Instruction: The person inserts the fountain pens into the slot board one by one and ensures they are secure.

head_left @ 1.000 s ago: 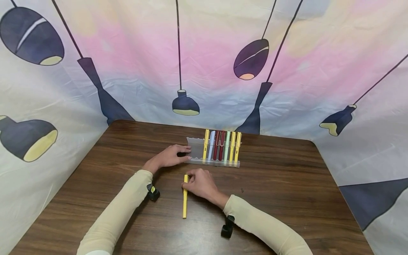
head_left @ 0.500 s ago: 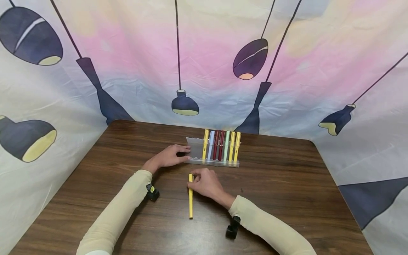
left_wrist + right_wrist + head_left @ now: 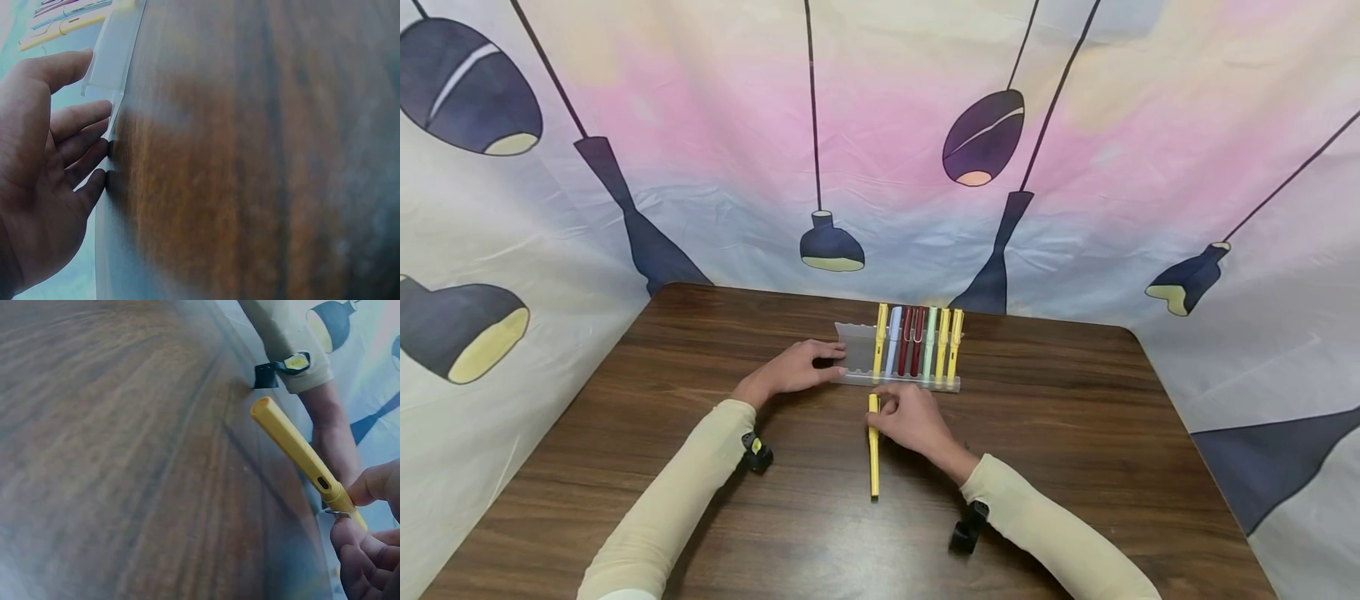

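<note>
A yellow fountain pen [image 3: 874, 462] is pinched near its capped end between the thumb and fingers of my right hand [image 3: 913, 419], in front of the rack. In the right wrist view its barrel [image 3: 290, 440] points away from the fingers, and the metal clip shows beside the thumb. My left hand [image 3: 793, 368] touches the left end of a clear plastic pen rack [image 3: 857, 354] with fingers and thumb extended and spread. Several pens lean in the rack's right part: a yellow pen [image 3: 880, 342], a light blue pen [image 3: 892, 343], two dark red ones, a green pen [image 3: 929, 346] and two more yellow ones.
A dark wood-grain table [image 3: 737, 517] lies under everything. Behind it hangs a cloth backdrop [image 3: 722, 167] printed with lamps. Each sleeve carries a black wrist camera, one on the left [image 3: 757, 454] and one on the right [image 3: 967, 529].
My right hand has carried the yellow fountain pen rightward and slightly toward the rack. The left hand has stayed at the rack's left end.
</note>
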The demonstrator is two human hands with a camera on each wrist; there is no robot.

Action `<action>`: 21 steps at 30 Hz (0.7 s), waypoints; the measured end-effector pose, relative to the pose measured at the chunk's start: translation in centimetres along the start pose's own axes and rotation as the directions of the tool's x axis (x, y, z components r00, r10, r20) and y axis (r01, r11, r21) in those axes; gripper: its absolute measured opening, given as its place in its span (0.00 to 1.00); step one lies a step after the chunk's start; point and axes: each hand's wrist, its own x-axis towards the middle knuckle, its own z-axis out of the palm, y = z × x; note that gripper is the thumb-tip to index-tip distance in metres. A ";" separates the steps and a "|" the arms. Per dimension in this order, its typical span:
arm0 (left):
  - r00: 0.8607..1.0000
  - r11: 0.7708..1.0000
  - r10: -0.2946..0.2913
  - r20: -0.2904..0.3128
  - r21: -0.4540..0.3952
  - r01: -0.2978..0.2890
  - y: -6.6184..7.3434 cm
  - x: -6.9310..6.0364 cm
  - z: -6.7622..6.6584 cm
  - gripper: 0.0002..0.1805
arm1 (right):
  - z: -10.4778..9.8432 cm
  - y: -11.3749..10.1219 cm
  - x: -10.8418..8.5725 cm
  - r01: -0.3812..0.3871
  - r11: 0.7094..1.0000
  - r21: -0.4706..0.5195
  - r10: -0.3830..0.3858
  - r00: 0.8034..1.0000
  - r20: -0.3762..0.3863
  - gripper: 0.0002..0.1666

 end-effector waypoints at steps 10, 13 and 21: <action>1.000 1.000 -0.005 0.000 -0.008 0.005 0.2 -0.2 -0.1 0.32 | -2.1 -0.9 0.7 -0.012 0.998 0.057 0.014 0.999 -0.036 0.24; 1.000 1.000 -0.007 0.003 -0.004 0.007 0.2 -0.2 -0.2 0.32 | -2.6 -1.1 1.0 0.007 0.998 0.062 -0.002 0.998 -0.065 0.24; 1.000 1.000 -0.016 0.008 -0.014 0.016 0.4 -0.2 -0.2 0.33 | -3.3 -1.8 1.9 0.134 0.991 0.023 -0.129 0.979 -0.160 0.25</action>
